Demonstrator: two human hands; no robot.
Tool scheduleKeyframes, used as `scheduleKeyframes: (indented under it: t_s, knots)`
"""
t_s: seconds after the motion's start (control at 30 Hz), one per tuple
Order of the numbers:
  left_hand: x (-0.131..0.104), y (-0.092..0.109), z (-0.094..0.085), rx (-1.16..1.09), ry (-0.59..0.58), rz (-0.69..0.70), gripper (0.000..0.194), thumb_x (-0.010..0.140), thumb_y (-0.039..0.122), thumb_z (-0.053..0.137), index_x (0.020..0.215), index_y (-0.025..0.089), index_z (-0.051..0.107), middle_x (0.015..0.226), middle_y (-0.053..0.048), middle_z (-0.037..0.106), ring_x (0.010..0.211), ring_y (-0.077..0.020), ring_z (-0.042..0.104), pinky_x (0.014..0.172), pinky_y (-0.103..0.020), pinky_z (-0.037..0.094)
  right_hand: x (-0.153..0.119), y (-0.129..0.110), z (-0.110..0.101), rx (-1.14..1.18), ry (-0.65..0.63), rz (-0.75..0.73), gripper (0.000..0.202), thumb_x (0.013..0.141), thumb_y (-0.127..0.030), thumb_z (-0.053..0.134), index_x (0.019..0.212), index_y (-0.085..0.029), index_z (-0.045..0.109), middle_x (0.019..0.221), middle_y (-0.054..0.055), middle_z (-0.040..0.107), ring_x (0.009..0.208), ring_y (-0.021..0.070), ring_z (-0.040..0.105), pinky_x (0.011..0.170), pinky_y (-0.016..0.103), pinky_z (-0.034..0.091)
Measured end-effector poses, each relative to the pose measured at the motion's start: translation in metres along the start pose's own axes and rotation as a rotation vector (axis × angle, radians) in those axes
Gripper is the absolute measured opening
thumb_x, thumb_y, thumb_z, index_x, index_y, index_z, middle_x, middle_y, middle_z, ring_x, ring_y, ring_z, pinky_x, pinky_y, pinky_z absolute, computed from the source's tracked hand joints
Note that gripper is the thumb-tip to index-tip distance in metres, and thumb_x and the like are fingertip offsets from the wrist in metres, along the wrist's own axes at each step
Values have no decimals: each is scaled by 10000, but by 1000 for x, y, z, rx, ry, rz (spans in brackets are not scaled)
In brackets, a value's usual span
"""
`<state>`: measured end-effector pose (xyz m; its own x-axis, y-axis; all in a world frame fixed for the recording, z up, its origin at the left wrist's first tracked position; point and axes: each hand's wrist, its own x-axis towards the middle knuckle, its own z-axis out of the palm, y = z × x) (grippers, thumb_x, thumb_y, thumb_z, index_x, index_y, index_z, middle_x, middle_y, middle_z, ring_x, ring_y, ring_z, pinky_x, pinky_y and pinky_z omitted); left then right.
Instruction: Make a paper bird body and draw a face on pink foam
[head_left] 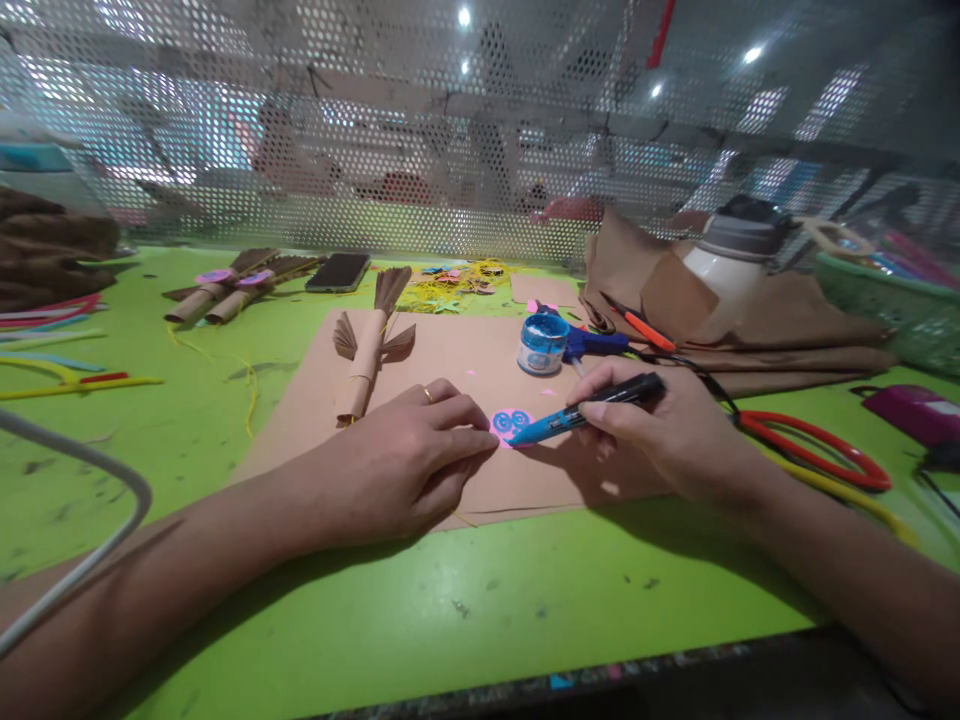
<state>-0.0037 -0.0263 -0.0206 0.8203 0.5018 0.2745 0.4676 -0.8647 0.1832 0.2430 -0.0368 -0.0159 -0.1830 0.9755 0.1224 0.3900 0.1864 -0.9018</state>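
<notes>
My left hand (409,465) rests on a brown paper sheet (300,400), its fingertips pressing down the edge of a small pink disc with blue coils (511,422). My right hand (660,430) grips a blue and black pen-shaped tool (570,418) whose tip touches the disc. A rolled brown paper figure with fan-shaped wings (367,355) lies just beyond my left hand. A small blue tub (541,343) stands behind the disc.
A blue glue gun (596,343), red-handled scissors (817,450), a white bottle (731,265) on crumpled brown paper, a phone (339,271), two more paper figures (225,290), coloured paper strips (52,340) and a perforated metal screen (375,150) surround the green table (487,600).
</notes>
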Motion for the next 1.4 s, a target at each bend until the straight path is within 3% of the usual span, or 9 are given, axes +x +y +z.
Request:
scheduleKeyframes:
  t_s: [0.2, 0.47, 1.4]
  knots:
    - [0, -1, 1, 6, -18, -1, 272, 943, 190, 442, 1083, 174, 674, 1008, -94, 636, 935, -218, 524, 835, -366, 441, 2, 1, 0, -14, 41, -25, 39, 766, -201, 603, 731, -211, 616, 525, -26, 579, 495, 132, 535, 507, 273, 435]
    - [0, -1, 1, 6, -19, 0, 275, 943, 186, 438, 1086, 173, 672, 1015, -94, 632, 939, -218, 521, 843, -363, 437, 5, 14, -4, 182, 76, -35, 42, 807, -225, 603, 770, -226, 623, 583, 2, 626, 511, 152, 536, 501, 299, 418]
    - [0, 1, 0, 19, -30, 1, 275, 951, 187, 429, 1067, 157, 677, 1001, -85, 628, 927, -208, 505, 845, -359, 419, 7, 14, -1, 162, 30, -34, 61, 799, -190, 599, 744, -205, 620, 542, -3, 603, 491, 137, 504, 504, 291, 407]
